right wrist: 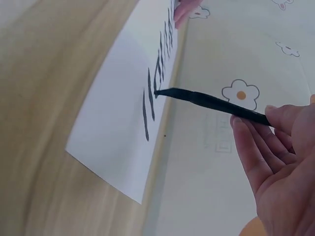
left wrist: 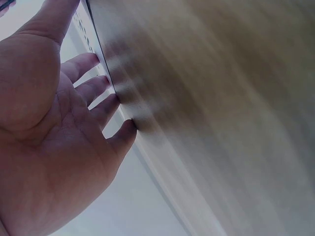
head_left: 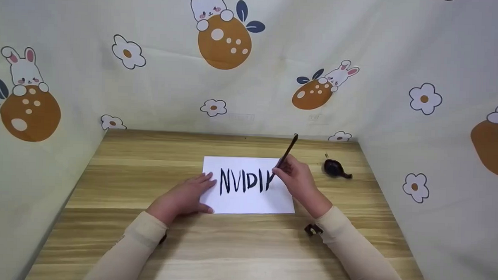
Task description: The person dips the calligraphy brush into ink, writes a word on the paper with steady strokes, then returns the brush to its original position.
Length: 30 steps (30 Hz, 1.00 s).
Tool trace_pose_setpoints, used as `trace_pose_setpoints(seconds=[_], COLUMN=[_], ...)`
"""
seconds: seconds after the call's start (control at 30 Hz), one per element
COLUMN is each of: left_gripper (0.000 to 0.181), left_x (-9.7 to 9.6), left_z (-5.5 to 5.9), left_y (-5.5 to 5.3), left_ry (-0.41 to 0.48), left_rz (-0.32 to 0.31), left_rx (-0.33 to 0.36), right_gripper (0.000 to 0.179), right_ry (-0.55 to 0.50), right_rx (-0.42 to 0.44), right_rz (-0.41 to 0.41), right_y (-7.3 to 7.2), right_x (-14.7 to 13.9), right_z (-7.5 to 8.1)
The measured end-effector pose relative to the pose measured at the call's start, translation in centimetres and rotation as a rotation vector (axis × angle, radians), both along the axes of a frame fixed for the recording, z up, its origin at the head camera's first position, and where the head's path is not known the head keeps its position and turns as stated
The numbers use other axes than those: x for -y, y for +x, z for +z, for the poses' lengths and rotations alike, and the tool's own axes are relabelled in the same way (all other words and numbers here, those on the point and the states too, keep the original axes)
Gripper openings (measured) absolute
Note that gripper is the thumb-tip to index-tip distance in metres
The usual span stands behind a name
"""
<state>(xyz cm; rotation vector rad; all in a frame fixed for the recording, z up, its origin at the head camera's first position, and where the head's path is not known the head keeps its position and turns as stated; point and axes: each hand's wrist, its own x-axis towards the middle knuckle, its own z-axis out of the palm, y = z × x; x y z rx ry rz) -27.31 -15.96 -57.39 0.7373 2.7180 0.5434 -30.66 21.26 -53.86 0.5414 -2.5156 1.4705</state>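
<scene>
A white sheet of paper (head_left: 246, 204) lies on the wooden table with bold black letters (head_left: 244, 181) reading NVIDI, followed by a slanted stroke. My right hand (head_left: 299, 179) pinches a dark brush (head_left: 289, 149) between thumb and fingers, handle tilted up and to the right. In the right wrist view the brush tip (right wrist: 160, 92) is at the lettering. At the sheet's left edge, my left hand (head_left: 191, 194) rests with spread fingers on the paper. The left wrist view shows its palm and fingertips (left wrist: 129, 125) along the edge.
A small dark spouted ink dish (head_left: 334, 168) stands on the table (head_left: 149, 153) to the right of the paper. Patterned cloth walls (head_left: 168, 91) with rabbits and flowers enclose the table at the back and both sides. A black clip-like piece (head_left: 313, 229) is by the right cuff.
</scene>
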Motion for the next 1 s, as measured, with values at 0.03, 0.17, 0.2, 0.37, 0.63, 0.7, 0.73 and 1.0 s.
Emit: trace_pose_setpoints(seconds=[0.03, 0.17, 0.2, 0.37, 0.63, 0.7, 0.73, 1.0], left_gripper=[0.099, 0.099, 0.099, 0.098, 0.097, 0.097, 0.097, 0.098], left_x=[0.0, 0.0, 0.0, 0.0, -0.2, -0.2, -0.2, -0.1], left_z=[0.0, 0.1, 0.2, 0.2, 0.3, 0.3, 0.3, 0.4], left_y=[0.0, 0.0, 0.0, 0.0, 0.0, 0.0, 0.0, 0.1], left_ry=[-0.001, -0.008, -0.005, -0.008, -0.013, -0.014, -0.013, 0.005], left_rz=[-0.002, -0.002, 0.001, 0.02, 0.036, 0.035, 0.034, 0.003], left_rx=[0.0, 0.002, 0.004, 0.02, 0.029, 0.027, 0.027, -0.001], right_gripper=[0.012, 0.011, 0.011, 0.009, 0.009, 0.009, 0.009, 0.01], right_ry=[-0.004, 0.005, 0.014, 0.033, 0.029, 0.021, 0.017, 0.027], right_rx=[-0.014, -0.051, -0.057, -0.046, -0.025, -0.028, -0.027, 0.0], right_rz=[-0.012, -0.058, -0.07, -0.1, -0.083, -0.076, -0.07, -0.062], right_y=[-0.2, -1.2, -1.5, -2.5, -2.6, -2.5, -2.3, -0.9], right_x=[0.0, -0.1, -0.1, -0.2, -0.6, -0.8, -1.0, -1.8], right_z=[0.1, -0.1, -0.2, -1.2, -2.3, -2.5, -2.6, -2.3])
